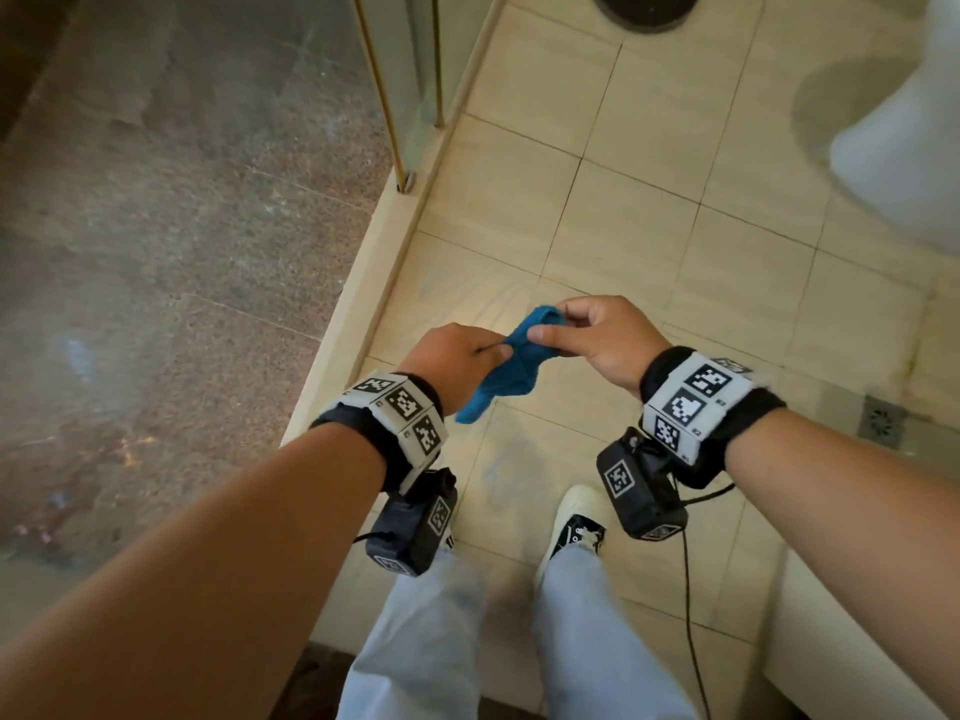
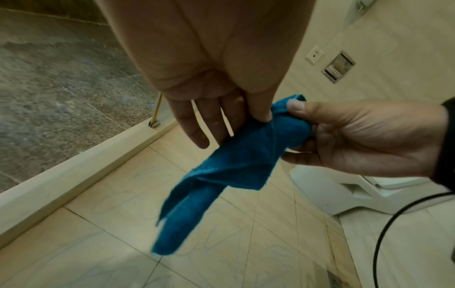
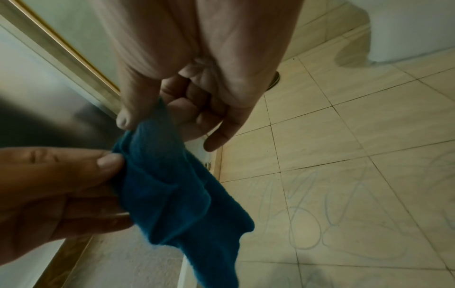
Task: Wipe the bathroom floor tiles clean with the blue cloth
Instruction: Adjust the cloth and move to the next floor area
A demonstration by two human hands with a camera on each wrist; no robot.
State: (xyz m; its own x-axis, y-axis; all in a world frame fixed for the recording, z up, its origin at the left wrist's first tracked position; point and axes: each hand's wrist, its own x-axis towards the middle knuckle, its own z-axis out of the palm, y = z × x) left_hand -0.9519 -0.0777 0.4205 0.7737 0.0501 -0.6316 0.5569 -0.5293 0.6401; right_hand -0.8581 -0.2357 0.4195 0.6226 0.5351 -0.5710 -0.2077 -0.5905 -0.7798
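The blue cloth (image 1: 498, 376) hangs crumpled in the air between both hands, above the beige floor tiles (image 1: 639, 241). My left hand (image 1: 501, 350) pinches its left side with thumb and finger, while the other fingers stay fairly straight. My right hand (image 1: 540, 324) pinches the upper end between thumb and curled fingers. In the left wrist view the blue cloth (image 2: 221, 175) droops down from both hands. In the right wrist view the blue cloth (image 3: 177, 194) hangs above faint bluish scribble marks (image 3: 320, 214) on the tiles.
A glass shower door (image 1: 410, 85) with a gold frame and a raised sill (image 1: 363, 283) borders the tiles on the left. A white toilet (image 1: 904, 148) stands at the right, with a floor drain (image 1: 883, 420) nearer me. My feet and a black cable (image 1: 688, 589) are below.
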